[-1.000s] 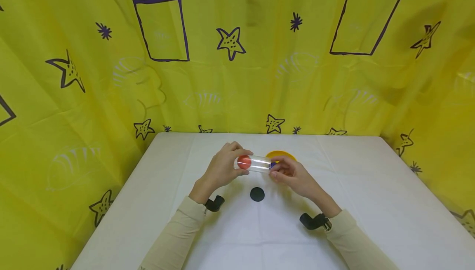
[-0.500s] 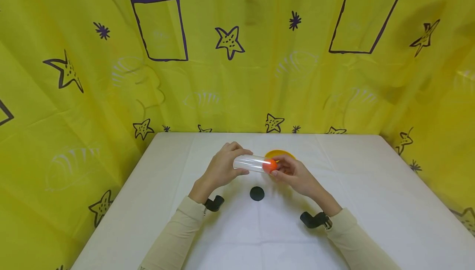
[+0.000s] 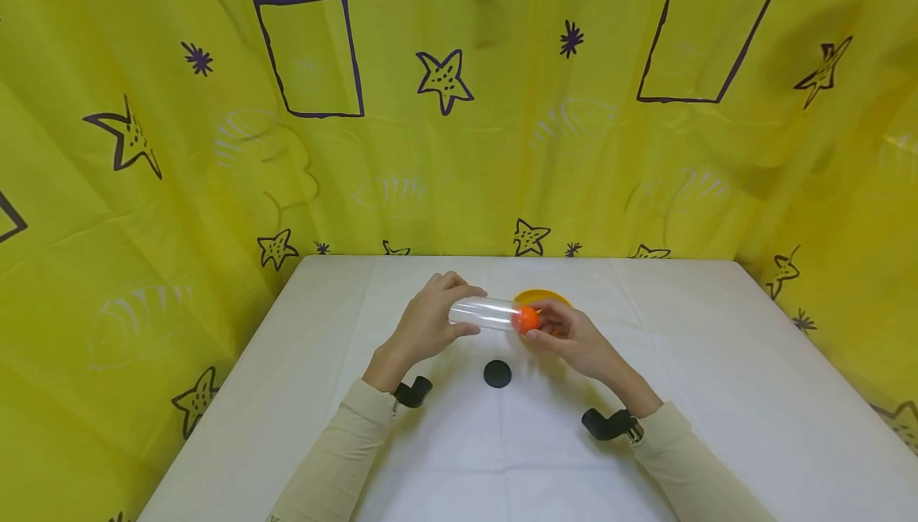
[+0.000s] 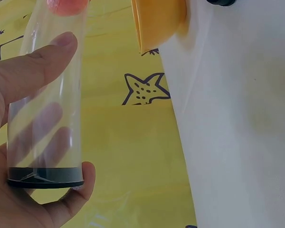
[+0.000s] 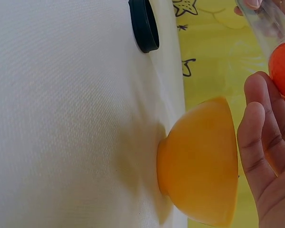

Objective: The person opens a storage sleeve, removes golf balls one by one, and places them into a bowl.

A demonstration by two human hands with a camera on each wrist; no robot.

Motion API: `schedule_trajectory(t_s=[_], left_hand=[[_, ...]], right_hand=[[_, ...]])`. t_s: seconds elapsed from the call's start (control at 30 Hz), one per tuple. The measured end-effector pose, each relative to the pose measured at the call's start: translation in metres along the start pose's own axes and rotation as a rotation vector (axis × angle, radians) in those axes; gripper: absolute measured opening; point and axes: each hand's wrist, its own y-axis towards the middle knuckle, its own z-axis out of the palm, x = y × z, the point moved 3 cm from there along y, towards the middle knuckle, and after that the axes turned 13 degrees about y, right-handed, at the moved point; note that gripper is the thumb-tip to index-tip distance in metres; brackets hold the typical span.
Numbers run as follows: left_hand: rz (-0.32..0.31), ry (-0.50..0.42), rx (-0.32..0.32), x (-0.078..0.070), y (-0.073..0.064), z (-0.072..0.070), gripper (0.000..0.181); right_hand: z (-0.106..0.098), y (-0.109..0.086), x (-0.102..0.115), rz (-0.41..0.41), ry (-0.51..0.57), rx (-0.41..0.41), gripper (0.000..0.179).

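My left hand (image 3: 430, 315) grips a clear plastic tube (image 3: 484, 313) held sideways above the table. A black cap (image 4: 45, 177) closes the end by my left palm. At the tube's other end sits an orange ball (image 3: 528, 319), partly outside the mouth. My right hand (image 3: 566, 337) is at that mouth, fingers and thumb on either side of the ball. In the right wrist view its fingers touch the orange ball (image 5: 283, 71), and the thumb is hidden. A yellow bowl (image 5: 199, 164) stands beneath my right hand; its inside is out of sight.
A black round lid (image 3: 497, 374) lies on the white table (image 3: 459, 442), in front of the tube. The bowl is behind my right hand. A yellow patterned curtain (image 3: 502, 171) hangs along the back and sides.
The ball has moved along the tube from the left end to the right mouth and sticks out there. A small blue thing by my right fingers has gone from sight. Both hands have barely moved.
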Motion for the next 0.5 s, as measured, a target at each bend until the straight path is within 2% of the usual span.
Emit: schedule_trajectory(t_s=[0.33,0.5], left_hand=[[0.009,0.007,-0.014,0.0013,-0.0002,-0.0003,0.047],[0.003,0.024,-0.018,0.0012,-0.0003,-0.0002,0.048]], right_hand=[[-0.0016,0.0008,-0.0025,-0.018,0.023,0.003,0.042],[-0.0035,0.0005,-0.0031,-0.029,0.001,-0.021,0.04]])
